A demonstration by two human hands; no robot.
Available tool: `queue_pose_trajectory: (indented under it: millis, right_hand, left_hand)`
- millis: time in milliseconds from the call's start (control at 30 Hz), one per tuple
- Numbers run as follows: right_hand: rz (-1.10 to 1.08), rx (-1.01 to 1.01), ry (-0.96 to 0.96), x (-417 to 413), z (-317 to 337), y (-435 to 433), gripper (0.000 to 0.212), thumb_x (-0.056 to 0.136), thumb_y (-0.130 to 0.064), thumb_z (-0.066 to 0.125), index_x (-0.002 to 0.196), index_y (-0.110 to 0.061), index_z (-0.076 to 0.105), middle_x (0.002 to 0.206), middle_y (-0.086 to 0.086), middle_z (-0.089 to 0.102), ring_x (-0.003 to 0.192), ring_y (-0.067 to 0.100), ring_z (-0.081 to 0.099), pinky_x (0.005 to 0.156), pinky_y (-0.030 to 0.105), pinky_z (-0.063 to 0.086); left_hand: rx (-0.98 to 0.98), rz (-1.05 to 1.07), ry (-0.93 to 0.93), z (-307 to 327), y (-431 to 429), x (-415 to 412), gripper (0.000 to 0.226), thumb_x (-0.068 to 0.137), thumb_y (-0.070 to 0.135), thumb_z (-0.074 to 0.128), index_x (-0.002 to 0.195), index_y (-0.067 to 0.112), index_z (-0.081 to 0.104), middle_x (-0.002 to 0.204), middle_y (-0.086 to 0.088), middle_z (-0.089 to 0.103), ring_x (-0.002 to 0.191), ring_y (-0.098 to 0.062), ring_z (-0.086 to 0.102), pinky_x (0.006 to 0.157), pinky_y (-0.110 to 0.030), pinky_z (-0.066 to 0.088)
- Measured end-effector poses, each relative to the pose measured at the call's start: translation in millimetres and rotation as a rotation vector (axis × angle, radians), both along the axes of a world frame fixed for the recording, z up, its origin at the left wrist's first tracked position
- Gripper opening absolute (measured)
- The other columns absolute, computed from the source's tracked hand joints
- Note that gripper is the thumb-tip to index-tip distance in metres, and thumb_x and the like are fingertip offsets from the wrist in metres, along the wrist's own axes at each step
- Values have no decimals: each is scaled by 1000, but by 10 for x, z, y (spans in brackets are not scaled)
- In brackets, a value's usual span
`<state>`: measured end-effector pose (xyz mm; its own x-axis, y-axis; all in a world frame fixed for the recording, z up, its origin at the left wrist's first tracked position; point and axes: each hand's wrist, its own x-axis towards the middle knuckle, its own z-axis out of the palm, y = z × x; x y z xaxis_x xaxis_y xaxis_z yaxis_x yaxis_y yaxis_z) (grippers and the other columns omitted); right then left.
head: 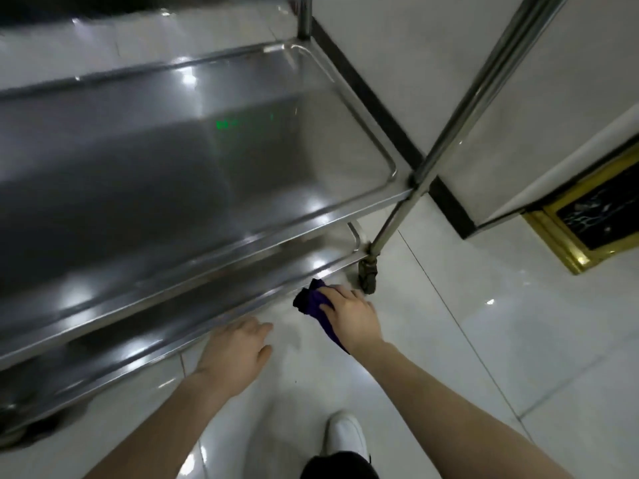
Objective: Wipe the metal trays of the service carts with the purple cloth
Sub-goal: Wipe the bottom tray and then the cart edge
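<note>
Right hand (349, 314) brings the bunched purple cloth (313, 300) to the near right corner of the lowest shiny steel tray (207, 305).

Low and right of centre, the right hand holds the cloth under curled fingers, a tail of fabric hanging below the wrist and the thumb hidden. Whether the cloth touches metal yet cannot be told. It sits just beside the cart's dark caster wheel (367, 279). The left hand (237, 347), lower centre, is spread and relaxed, holding nothing, its fingertips at that tray's front rim. Above, the broad middle steel tray (155, 174) fills the left of the frame. The step in hand looks like the start of the bottom tray. The next move likely calls for reaching in beneath the middle tray and sweeping the cloth leftward with flat, even pressure.
</note>
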<state>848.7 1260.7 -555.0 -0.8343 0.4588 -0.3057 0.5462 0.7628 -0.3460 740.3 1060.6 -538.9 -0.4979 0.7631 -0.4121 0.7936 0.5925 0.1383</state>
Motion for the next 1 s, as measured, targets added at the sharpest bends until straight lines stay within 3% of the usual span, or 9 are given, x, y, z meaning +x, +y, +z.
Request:
queue_pose_trajectory:
  millis: [233,400,467,633,767,1000]
  right_hand:
    - [-105,39,-32,666,2418,290,38,102,-38,39,139,-36,45,141,-16,46,119,19,47,92,35,42]
    - [-131,102,22,892,3984,868,37,102,-41,38,138,-39,45,141,-18,45,116,18,49,91,35,44]
    - [-141,128,71,930,4483,1127,37,101,-41,38,138,-39,45,141,-18,46,117,17,49,92,35,44]
    - [-103,174,212,978,5399,1800,38,101,-39,40,138,-35,47,141,-15,48,117,18,49,95,39,44]
    - [-45,240,277,831,5876,2460,37,100,-40,42,136,-35,50,140,-14,50,118,20,49,92,41,45]
    - [97,278,315,44,6432,3395,37,101,-40,41,136,-34,49,141,-13,49,119,21,48,91,38,45]
  left_hand:
    - [150,-36,-57,2508,346,344,39,98,33,41,135,23,49,128,0,56,116,-22,53,92,-33,42]
    - [413,-159,29,4229,988,510,21,80,23,73,100,19,69,86,1,68,77,-21,67,64,-25,50]
    - [501,-188,41,4734,1286,550,17,79,23,74,95,19,69,82,3,67,72,-19,66,62,-24,50]
    - [641,-170,138,5459,2091,388,19,91,26,59,108,20,65,99,1,67,86,-21,64,70,-30,52]
    - [686,-103,189,5771,2720,33,28,98,34,44,120,23,58,110,4,63,97,-14,59,74,-25,45]
    - [657,-26,342,6189,3581,-633,29,96,29,49,120,18,61,110,-1,65,102,-21,61,76,-29,45]
